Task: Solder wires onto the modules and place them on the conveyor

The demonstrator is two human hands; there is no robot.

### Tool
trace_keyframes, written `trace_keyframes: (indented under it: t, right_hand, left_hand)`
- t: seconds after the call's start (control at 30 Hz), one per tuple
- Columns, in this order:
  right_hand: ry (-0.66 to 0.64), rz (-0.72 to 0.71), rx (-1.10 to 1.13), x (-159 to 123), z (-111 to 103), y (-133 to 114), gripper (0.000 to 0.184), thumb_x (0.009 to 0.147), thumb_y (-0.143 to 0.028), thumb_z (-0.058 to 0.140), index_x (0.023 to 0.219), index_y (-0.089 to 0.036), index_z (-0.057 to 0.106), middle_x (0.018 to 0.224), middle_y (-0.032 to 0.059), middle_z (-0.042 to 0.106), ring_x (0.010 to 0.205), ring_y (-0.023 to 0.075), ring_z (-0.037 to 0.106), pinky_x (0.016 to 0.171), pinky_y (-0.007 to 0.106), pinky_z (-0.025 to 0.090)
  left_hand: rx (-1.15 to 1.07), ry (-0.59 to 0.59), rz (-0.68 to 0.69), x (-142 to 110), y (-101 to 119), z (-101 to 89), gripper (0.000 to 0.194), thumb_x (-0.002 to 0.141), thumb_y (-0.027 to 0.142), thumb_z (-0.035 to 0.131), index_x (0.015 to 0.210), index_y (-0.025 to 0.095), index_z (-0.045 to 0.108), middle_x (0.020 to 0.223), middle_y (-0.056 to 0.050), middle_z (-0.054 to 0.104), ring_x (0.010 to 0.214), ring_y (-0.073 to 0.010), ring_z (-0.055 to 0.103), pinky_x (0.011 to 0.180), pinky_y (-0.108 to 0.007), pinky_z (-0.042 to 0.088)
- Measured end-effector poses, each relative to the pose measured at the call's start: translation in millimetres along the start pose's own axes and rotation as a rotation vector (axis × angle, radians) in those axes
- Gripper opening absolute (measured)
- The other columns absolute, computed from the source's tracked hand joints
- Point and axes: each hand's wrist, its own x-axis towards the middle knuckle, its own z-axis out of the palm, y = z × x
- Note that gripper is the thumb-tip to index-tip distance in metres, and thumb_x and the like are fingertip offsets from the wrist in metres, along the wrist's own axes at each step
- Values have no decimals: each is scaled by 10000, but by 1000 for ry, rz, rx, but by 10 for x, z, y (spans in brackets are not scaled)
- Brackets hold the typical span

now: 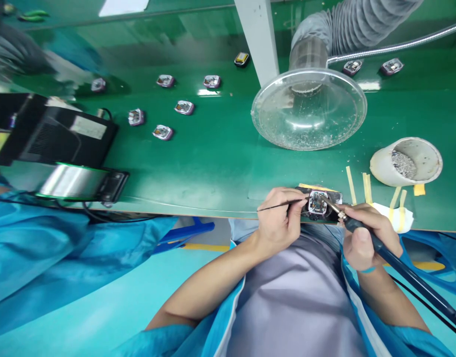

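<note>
Holding solder wire (274, 207), soldering iron (399, 261), above circuit board (317, 202)

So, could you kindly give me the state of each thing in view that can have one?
Left hand, shut on a thin dark rod
Right hand, shut on a soldering iron
Soldering iron, tip at an open circuit-board unit
Clear extractor hood, suspended, speckled with debris
White cup, on its side, holding metal scraps

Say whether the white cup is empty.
Not empty: the white cup holds a heap of silvery metal scraps, visible through its open mouth.
</note>
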Motion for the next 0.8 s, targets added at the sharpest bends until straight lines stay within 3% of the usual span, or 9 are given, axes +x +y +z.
trace_keyframes:
  t: [0.23,0.57,0.8]
  right_hand:
    - [3,25,-4,12,12,-13,262,1114,-356,687,1271,-244,865,1018,80,852,841,303,824,681,458,683]
    - [12,36,-40,-16,-27,4,273,1114,-372,690,1285,-241,858,996,72,825,821,290,794,681,442,657]
    - [77,103,-20,-118,-8,99,327,1140,-474,680,1307,-231,820,986,70,774,788,284,782,698,484,731]
  left_hand:
    - [-29,0,6,-10,-24,12,119,1135,136,696,1202,234,712,1055,-50,873,977,-190,851,926,-319,701]
    - [1,-10,13,-20,-50,15,91,1175,199,643,1177,241,724,1028,-63,874,960,-210,872,887,-360,724]
    - [10,-17,34,-31,-82,20,108,1171,190,634,1198,242,725,1046,-69,873,980,-214,870,902,-363,721]
